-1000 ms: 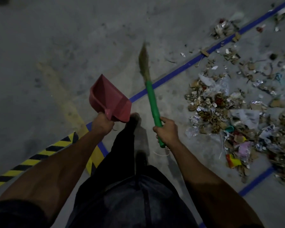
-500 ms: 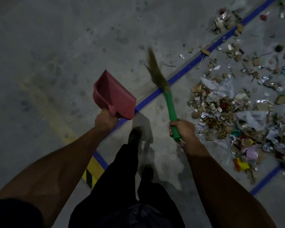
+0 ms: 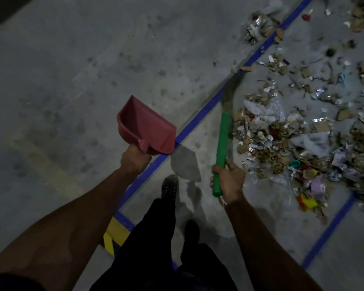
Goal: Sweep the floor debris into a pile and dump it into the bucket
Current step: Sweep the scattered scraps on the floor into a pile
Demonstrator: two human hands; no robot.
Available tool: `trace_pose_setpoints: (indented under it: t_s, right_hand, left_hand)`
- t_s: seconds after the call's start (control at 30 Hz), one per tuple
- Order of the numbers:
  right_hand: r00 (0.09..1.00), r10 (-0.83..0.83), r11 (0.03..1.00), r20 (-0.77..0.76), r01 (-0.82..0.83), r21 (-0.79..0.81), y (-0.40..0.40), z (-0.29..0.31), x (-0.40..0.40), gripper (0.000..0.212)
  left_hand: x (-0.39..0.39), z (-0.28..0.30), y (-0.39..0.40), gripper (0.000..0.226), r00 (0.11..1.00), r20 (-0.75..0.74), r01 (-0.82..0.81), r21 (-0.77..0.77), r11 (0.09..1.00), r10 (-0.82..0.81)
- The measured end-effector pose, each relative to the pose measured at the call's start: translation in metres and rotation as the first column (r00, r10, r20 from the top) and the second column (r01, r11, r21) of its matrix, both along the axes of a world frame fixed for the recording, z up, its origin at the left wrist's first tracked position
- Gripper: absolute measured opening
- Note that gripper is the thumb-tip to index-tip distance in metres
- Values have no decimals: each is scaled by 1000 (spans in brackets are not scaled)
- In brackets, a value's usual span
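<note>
My left hand (image 3: 135, 159) grips the handle of a red dustpan (image 3: 145, 128), held up off the floor with its mouth tilted up and left. My right hand (image 3: 228, 179) grips the green handle of a short broom (image 3: 223, 143); its blurred straw bristles (image 3: 232, 89) reach up and right along the blue line, at the left edge of the debris. The debris (image 3: 282, 135) is a wide spread of paper scraps, foil, plastic film and coloured bits on the concrete floor to the right. No bucket is in view.
Blue tape lines (image 3: 198, 118) cross the grey floor diagonally. A yellow-and-black hazard strip (image 3: 111, 238) lies near my legs. My shoes (image 3: 169, 187) stand just right of the blue line. More scattered litter (image 3: 259, 28) lies at the upper right.
The broom head has swung rightward, from left of the blue line to the debris edge. I have stepped forward, and the debris lies closer. The dustpan stays raised in my left hand.
</note>
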State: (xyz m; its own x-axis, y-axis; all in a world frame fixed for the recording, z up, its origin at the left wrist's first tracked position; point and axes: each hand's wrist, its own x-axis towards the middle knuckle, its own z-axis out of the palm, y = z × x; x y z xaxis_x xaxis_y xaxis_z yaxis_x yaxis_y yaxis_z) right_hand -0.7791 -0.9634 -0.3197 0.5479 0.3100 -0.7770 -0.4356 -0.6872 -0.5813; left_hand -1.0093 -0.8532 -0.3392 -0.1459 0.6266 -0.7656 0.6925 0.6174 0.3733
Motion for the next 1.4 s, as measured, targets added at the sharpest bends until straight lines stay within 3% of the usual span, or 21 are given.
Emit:
trace_pose_setpoints:
  t_s: [0.23,0.37,0.47,0.53,0.63,0.77,0.87,1.03,1.13,1.27,1.4]
  right_hand:
    - [981,189,966,-37,-193,-173,-42,0,14,53]
    - [987,156,961,43,-141,-239,-53,-3,51,35]
    - [990,102,965,101,-74,-252,-55,-3,86,23]
    - [988,73,968,139,-37,-248,-57,-2,102,26]
    - [983,68,973,169,-28,-228,-63,12,106,42]
    - [989,108,975,96,-87,-206,-93,24,86,65]
    - [986,160,970,49,-148,-192,-121,28,78,62]
    - [920,391,886,-5,-378,-270,-164,22,97,58]
    - [923,379,881,-61,-380,-282,-186,4,129,47]
    - [930,357,889,-82,-365,-277,-195,1,196,56]
    - [942,331,909,-52,-333,-251,-193,3,293,47]
  left_hand:
    - [27,17,4,44,997,80,-1,17,1000,0]
    - [40,28,4,49,994,110,18,34,999,-22]
    - [51,38,2,37,990,132,36,38,999,-40]
    - [56,41,1,26,989,135,55,40,998,-60]
    - [67,44,-2,31,986,149,67,45,997,-73]
    - [89,50,-9,32,980,162,113,35,993,-117]
    - [107,50,-16,33,974,164,156,20,988,-157]
    - [143,58,-35,29,968,137,210,26,977,-212]
    - [168,63,-51,23,972,135,193,22,981,-194]
    - [210,56,-75,20,984,128,123,5,992,-123]
    - [274,47,-103,22,992,125,21,23,1000,-23]
